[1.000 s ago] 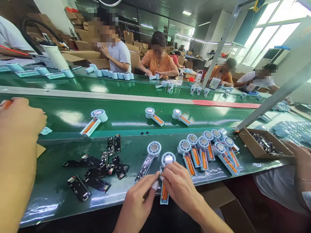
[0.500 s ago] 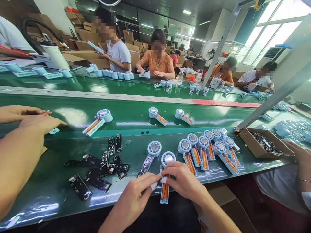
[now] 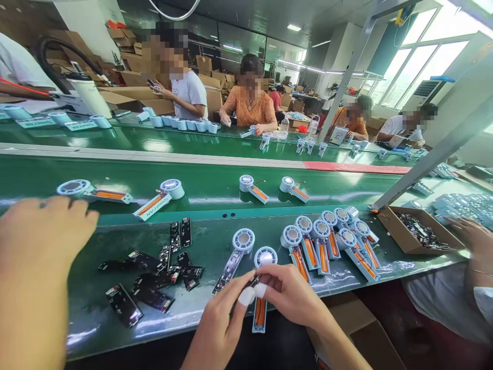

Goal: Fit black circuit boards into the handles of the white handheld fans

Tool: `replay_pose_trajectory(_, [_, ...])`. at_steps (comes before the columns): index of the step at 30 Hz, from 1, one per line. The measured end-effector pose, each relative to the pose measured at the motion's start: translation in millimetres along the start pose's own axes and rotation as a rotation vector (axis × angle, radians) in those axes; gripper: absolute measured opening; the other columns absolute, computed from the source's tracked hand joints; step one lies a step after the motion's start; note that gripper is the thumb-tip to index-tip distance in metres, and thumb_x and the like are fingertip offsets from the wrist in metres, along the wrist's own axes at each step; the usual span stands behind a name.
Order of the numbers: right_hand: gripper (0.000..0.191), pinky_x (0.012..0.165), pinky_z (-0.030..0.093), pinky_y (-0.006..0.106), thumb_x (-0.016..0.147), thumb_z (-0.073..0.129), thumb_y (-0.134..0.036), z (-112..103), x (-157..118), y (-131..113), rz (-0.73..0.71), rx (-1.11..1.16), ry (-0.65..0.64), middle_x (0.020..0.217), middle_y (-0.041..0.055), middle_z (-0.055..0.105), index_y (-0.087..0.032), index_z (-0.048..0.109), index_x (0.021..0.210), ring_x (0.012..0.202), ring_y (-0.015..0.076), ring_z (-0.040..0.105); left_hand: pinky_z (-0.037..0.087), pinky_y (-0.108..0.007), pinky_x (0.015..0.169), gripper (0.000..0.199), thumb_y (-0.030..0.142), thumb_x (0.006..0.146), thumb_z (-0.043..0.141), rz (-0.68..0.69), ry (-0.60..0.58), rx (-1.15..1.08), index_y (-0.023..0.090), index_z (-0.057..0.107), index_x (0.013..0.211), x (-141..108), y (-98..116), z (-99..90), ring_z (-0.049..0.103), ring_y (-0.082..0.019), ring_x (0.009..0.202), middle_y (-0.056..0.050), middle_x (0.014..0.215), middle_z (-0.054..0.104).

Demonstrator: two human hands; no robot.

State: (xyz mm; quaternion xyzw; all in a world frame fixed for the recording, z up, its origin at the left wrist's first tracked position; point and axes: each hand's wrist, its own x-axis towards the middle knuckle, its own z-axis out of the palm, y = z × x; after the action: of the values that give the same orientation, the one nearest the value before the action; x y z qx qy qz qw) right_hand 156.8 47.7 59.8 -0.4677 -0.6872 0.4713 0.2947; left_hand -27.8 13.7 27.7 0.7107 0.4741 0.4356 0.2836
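Note:
My left hand [image 3: 227, 308] and my right hand [image 3: 290, 295] meet at the table's front edge, fingers closed in a pinch. White covers wrap the thumb tips. A small dark part [image 3: 254, 281] shows between the fingertips; its kind is unclear. Under them lies a light-blue handheld fan [image 3: 265, 256], its open handle [image 3: 260, 319] showing an orange inside and jutting past the edge. My fingers hide the fan's neck. Just left lies another fan [image 3: 243, 240] with a circuit board [image 3: 228, 271] in its handle. Black circuit boards [image 3: 124, 304] are piled farther left.
Several open fans [image 3: 321, 246] lie clustered at right, beside a cardboard box [image 3: 404, 245] of small parts. More fans [image 3: 172, 189] sit on the green belt [image 3: 208, 180]. A co-worker's arm [image 3: 42, 246] reaches in from the left, another co-worker's hand [image 3: 472, 231] at right. A slanted metal post [image 3: 416, 159] crosses the right side.
My hands have shifted slightly down, and the dark part now shows between the fingertips. At left, the co-worker's hand has moved, and a fan now lies on the belt beside it.

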Motion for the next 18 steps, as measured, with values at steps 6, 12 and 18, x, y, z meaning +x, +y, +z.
replay_pose_trajectory(6, [0.018, 0.063, 0.048, 0.025, 0.085, 0.069, -0.034, 9, -1, 18, 0.109, 0.389, 0.093, 0.07, -0.0007, 0.064, -0.018, 0.066, 0.091, 0.066, 0.0145, 0.061, 0.062, -0.036, 0.087, 0.038, 0.038, 0.099, 0.043, -0.322, 0.034, -0.205, 0.022, 0.071, 0.119, -14, -10, 14.8, 0.076, -0.024, 0.099, -0.01, 0.113, 0.078])
replay_pose_trajectory(12, [0.021, 0.055, 0.041, 0.02, 0.083, 0.07, -0.037, 5, -2, 17, 0.055, 0.569, 0.02, 0.068, -0.0031, 0.058, -0.017, 0.061, 0.081, 0.056, 0.0079, 0.048, 0.062, -0.04, 0.073, 0.045, 0.044, 0.074, 0.073, -0.475, -0.082, -0.32, 0.015, 0.07, 0.109, 11, -9, 30.9, 0.071, -0.023, 0.07, -0.008, 0.088, 0.078])
replay_pose_trajectory(18, [0.027, 0.065, 0.048, 0.026, 0.083, 0.075, -0.042, -5, -12, 13, -0.019, 0.544, -0.008, 0.08, 0.0011, 0.063, -0.019, 0.063, 0.09, 0.069, 0.013, 0.058, 0.058, -0.043, 0.091, 0.039, 0.053, 0.079, 0.073, -0.502, -0.237, -0.756, 0.018, 0.073, 0.097, 19, 5, 29.7, 0.073, -0.028, 0.095, -0.009, 0.099, 0.079])
